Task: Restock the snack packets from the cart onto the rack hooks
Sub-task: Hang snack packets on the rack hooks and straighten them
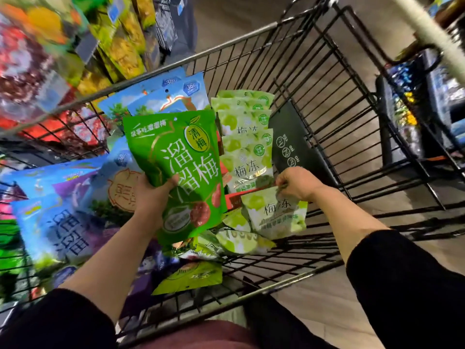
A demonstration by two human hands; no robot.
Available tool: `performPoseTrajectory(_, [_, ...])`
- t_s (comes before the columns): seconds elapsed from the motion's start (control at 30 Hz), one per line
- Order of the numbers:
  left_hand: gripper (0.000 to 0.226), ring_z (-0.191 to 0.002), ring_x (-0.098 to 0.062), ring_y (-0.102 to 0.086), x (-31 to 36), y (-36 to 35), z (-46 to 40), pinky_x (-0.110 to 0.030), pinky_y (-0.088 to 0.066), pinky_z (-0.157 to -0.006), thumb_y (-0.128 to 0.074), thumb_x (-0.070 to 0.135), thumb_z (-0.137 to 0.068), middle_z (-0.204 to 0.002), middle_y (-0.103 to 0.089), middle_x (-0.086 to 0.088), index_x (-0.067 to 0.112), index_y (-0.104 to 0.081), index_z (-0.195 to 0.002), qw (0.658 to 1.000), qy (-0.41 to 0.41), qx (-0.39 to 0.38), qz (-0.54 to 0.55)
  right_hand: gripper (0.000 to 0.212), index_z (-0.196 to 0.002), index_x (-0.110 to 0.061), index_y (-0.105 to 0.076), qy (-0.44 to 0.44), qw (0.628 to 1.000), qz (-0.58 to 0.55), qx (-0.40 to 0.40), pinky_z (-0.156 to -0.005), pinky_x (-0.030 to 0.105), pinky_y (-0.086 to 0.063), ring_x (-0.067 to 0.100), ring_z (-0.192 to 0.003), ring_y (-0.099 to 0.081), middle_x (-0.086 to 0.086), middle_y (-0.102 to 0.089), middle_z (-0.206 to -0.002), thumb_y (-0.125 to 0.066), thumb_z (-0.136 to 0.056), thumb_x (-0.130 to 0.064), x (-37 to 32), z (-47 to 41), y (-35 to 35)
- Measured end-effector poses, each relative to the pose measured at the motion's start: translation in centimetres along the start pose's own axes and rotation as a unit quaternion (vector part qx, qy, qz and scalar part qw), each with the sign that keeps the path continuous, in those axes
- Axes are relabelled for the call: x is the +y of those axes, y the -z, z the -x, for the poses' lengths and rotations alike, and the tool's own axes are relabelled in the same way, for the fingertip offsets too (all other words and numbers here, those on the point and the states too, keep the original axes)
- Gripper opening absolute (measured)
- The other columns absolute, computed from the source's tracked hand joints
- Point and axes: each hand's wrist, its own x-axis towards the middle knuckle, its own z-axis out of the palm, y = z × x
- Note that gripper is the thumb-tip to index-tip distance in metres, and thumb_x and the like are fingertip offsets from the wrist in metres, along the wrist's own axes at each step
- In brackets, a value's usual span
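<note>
Left grip (153, 195) holds green packet (176, 172); right grip (298, 183) pinches pale packet (276, 212) in cart (327, 102).

Shop aisle: wire cart (314, 79), snack packets hanging on rack (50, 41).

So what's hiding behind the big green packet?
Behind the big green packet, held by the left hand, blue packets poke out above, and a row of pale green packets shows beside it. Whatever lies directly behind it is covered.
</note>
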Motion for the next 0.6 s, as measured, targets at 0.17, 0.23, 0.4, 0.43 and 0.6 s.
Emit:
performPoseTrajectory(0.17, [0.038,-0.078,-0.018,-0.067,2.2,5.0,0.0,-0.032,-0.054,-0.071,-0.081,0.015,-0.073,-0.093,-0.069,-0.007,0.006,-0.063,-0.105,0.998,-0.046,0.034,0.012,0.015,-0.093,-0.024,-0.072,0.09,0.989,0.069,0.092,-0.078,0.032,-0.052,0.022,-0.09,-0.065,-0.002,-0.071,-0.092,-0.073,-0.079,-0.03,-4.7,1.6,3.9])
performPoseTrajectory(0.23, [0.025,-0.063,-0.006,-0.065,2.9,7.2,0.4,-0.027,-0.052,-0.064,-0.075,0.006,-0.078,-0.083,-0.068,-0.002,0.004,-0.063,-0.1,0.996,-0.062,0.048,0.031,0.015,-0.093,-0.021,-0.073,0.129,0.979,0.072,0.142,-0.075,0.033,-0.049,0.025,-0.089,-0.064,0.0,-0.071,-0.088,-0.072,-0.081,-0.03,-7.4,2.7,6.1])
performPoseTrajectory(0.4, [0.017,-0.066,0.006,-0.063,5.9,13.8,2.4,-0.021,-0.054,-0.073,-0.068,-0.003,-0.082,-0.074,-0.071,0.015,0.006,-0.064,-0.096,0.985,-0.145,0.093,0.018,0.007,-0.089,-0.021,-0.073,0.24,0.933,0.081,0.256,-0.066,0.034,-0.047,0.03,-0.081,-0.065,0.004,-0.071,-0.08,-0.068,-0.086,-0.025,-16.0,5.5,10.3])
performPoseTrajectory(0.43, [0.021,-0.075,-0.003,-0.066,6.6,15.3,2.8,-0.032,-0.056,-0.082,-0.07,0.001,-0.082,-0.086,-0.072,0.005,0.004,-0.065,-0.103,0.982,-0.152,0.107,0.027,0.008,-0.091,-0.023,-0.073,0.259,0.922,0.088,0.274,-0.066,0.035,-0.049,0.032,-0.081,-0.065,0.006,-0.072,-0.082,-0.067,-0.086,-0.026,-17.7,6.1,11.0])
performPoseTrajectory(0.6, [0.026,-0.1,-0.025,-0.066,10.4,22.2,6.2,-0.054,-0.05,-0.094,-0.075,0.027,-0.079,-0.102,-0.069,-0.004,0.016,-0.066,-0.101,0.957,-0.219,0.181,0.057,0.016,-0.085,-0.017,-0.072,0.35,0.869,0.018,0.349,-0.062,0.04,-0.051,0.027,-0.067,-0.065,0.009,-0.069,-0.072,-0.063,-0.081,-0.029,-25.6,10.1,15.0])
